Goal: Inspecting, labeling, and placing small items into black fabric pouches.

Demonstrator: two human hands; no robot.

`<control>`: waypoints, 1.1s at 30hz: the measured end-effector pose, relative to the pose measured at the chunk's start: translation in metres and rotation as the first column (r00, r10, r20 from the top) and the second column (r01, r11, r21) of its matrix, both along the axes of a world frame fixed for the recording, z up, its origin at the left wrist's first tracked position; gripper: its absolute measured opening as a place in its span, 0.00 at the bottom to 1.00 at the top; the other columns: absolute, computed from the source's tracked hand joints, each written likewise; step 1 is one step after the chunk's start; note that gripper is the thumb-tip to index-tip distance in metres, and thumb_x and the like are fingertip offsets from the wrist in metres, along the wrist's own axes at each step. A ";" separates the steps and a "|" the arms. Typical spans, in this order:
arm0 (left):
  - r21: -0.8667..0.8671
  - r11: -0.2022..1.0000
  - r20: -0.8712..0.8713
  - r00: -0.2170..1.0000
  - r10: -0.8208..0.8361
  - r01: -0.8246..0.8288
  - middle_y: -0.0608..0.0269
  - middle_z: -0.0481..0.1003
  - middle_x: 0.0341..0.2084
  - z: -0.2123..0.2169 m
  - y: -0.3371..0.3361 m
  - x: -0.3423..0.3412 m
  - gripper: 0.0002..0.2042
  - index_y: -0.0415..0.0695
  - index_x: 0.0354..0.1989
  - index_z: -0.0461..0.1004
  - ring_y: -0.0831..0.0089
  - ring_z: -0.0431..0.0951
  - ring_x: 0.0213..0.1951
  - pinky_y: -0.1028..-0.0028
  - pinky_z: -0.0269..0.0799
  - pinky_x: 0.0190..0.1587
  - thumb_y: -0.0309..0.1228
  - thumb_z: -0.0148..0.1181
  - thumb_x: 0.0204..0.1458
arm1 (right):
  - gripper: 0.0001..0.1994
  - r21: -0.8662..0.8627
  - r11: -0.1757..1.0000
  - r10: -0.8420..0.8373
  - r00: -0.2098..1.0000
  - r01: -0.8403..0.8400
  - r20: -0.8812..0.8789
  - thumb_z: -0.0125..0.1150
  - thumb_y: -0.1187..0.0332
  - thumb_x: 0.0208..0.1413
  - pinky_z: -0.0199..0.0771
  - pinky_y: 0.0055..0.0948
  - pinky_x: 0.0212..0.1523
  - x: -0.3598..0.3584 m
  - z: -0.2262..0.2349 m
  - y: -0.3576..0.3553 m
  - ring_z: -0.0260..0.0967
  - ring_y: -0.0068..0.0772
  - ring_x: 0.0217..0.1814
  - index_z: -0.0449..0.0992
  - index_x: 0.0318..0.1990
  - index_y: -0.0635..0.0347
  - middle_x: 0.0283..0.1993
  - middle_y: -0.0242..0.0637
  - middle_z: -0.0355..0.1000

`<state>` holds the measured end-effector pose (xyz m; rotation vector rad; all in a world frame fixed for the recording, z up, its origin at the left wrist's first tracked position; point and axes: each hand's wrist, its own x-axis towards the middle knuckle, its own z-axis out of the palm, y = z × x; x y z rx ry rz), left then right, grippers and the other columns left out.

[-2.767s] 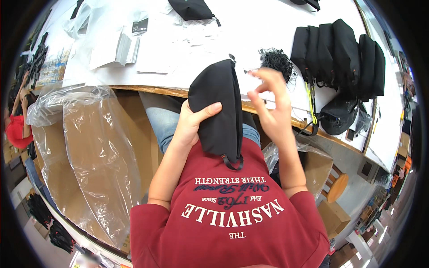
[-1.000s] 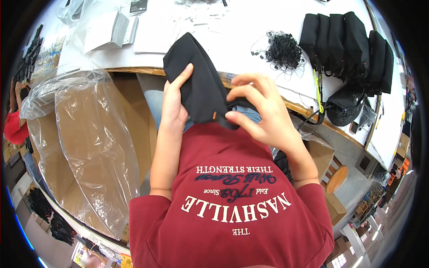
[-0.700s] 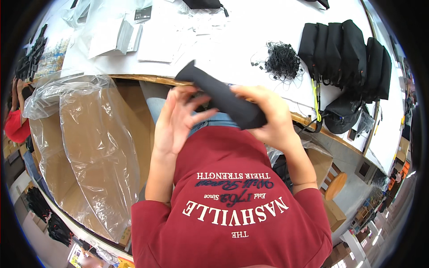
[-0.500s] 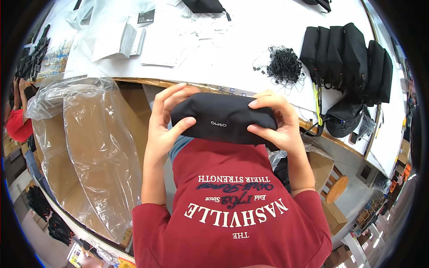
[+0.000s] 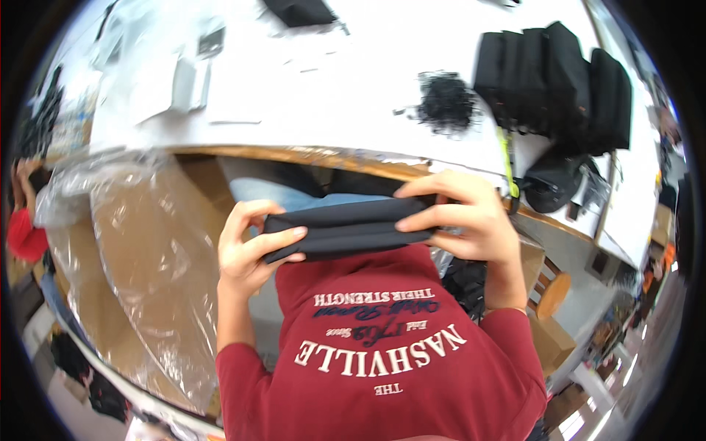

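I hold a flat black fabric pouch (image 5: 346, 229) edge-on and level in front of my chest, below the table's front edge. My left hand (image 5: 246, 253) grips its left end, thumb laid across the top. My right hand (image 5: 460, 224) clasps the right end with fingers wrapped over it. Both forearms wear dark red sleeves.
The white table (image 5: 331, 95) carries a tangle of black cords (image 5: 445, 103), a row of upright black pouches (image 5: 559, 81) at the right, one more black pouch (image 5: 298, 11) at the far edge and clear packets (image 5: 187, 73). A cardboard box lined with clear plastic (image 5: 140, 250) stands at my left.
The pouch went from upright to level, then tipped from face-on to edge-on. Both hands now hold its ends, lower and closer to my chest.
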<state>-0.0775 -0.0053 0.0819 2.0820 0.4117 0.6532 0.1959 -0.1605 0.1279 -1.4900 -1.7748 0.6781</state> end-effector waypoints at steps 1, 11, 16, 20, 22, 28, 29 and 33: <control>-0.046 0.999 -0.047 0.999 0.012 -0.014 0.58 0.71 0.37 0.002 -0.001 -0.001 0.19 0.49 0.37 0.82 0.68 0.70 0.35 0.73 0.65 0.32 0.33 0.72 0.30 | 0.14 0.000 1.000 -0.005 1.000 0.005 -0.003 0.69 0.72 0.32 0.70 0.26 0.32 0.001 -0.002 0.002 0.73 0.35 0.39 0.82 0.33 0.52 0.45 0.38 0.75; -0.338 0.941 -0.175 0.983 -0.060 -0.003 0.52 0.69 0.49 -0.002 0.000 0.002 0.28 0.39 0.49 0.72 0.66 0.71 0.42 0.68 0.68 0.43 0.53 0.57 0.50 | 0.13 -0.161 0.861 -0.504 0.850 0.482 -0.151 0.67 0.80 0.39 0.73 0.20 0.30 0.044 0.030 -0.033 0.74 0.22 0.38 0.82 0.36 0.55 0.46 0.38 0.75; -0.453 0.889 -0.293 0.931 -0.218 0.066 0.53 0.69 0.49 -0.013 0.004 0.015 0.24 0.39 0.48 0.71 0.63 0.71 0.45 0.68 0.67 0.48 0.49 0.51 0.56 | 0.16 0.502 0.243 -0.949 0.310 0.830 -0.054 0.67 0.79 0.43 0.76 0.17 0.26 0.104 0.055 -0.053 0.72 0.23 0.42 0.80 0.42 0.57 0.48 0.35 0.70; -0.463 0.868 -0.284 0.898 -0.335 0.177 0.53 0.70 0.48 -0.015 -0.001 0.023 0.18 0.38 0.47 0.71 0.60 0.72 0.47 0.69 0.67 0.50 0.40 0.52 0.57 | 0.14 0.616 0.245 -0.958 0.086 0.749 0.275 0.66 0.72 0.45 0.76 0.26 0.38 0.146 0.046 -0.042 0.69 0.32 0.48 0.80 0.43 0.51 0.48 0.33 0.68; -0.528 0.833 -0.272 0.896 -0.350 0.165 0.53 0.70 0.47 -0.012 -0.005 0.025 0.15 0.38 0.46 0.72 0.59 0.72 0.47 0.68 0.66 0.51 0.35 0.53 0.55 | 0.14 0.492 0.394 -0.815 0.047 0.776 0.578 0.65 0.64 0.46 0.70 0.33 0.49 0.159 0.033 -0.042 0.65 0.38 0.53 0.79 0.44 0.44 0.49 0.32 0.68; -0.202 0.979 -0.263 0.962 -0.078 0.025 0.53 0.72 0.45 -0.012 0.011 0.020 0.10 0.39 0.41 0.74 0.58 0.71 0.48 0.67 0.63 0.54 0.24 0.56 0.50 | 0.13 0.649 0.389 -0.863 0.011 0.653 0.506 0.66 0.67 0.44 0.68 0.33 0.46 0.136 0.022 -0.027 0.63 0.40 0.51 0.79 0.41 0.46 0.47 0.34 0.67; -0.162 0.976 -0.211 0.972 0.108 -0.144 0.54 0.72 0.45 -0.020 0.021 0.018 0.10 0.38 0.42 0.73 0.57 0.70 0.49 0.66 0.62 0.55 0.24 0.56 0.51 | 0.11 0.638 0.425 -0.884 0.144 0.642 0.444 0.66 0.68 0.45 0.67 0.33 0.42 0.120 0.020 -0.020 0.64 0.38 0.47 0.79 0.38 0.47 0.41 0.33 0.68; 0.322 0.788 -0.045 0.822 0.567 -0.526 0.50 0.69 0.50 -0.038 0.083 0.045 0.17 0.37 0.49 0.70 0.53 0.65 0.56 0.61 0.56 0.60 0.31 0.60 0.52 | 0.07 -0.065 0.612 -0.711 0.585 0.788 0.390 0.64 0.69 0.47 0.69 0.32 0.36 0.076 -0.023 -0.004 0.69 0.38 0.32 0.77 0.34 0.57 0.33 0.35 0.71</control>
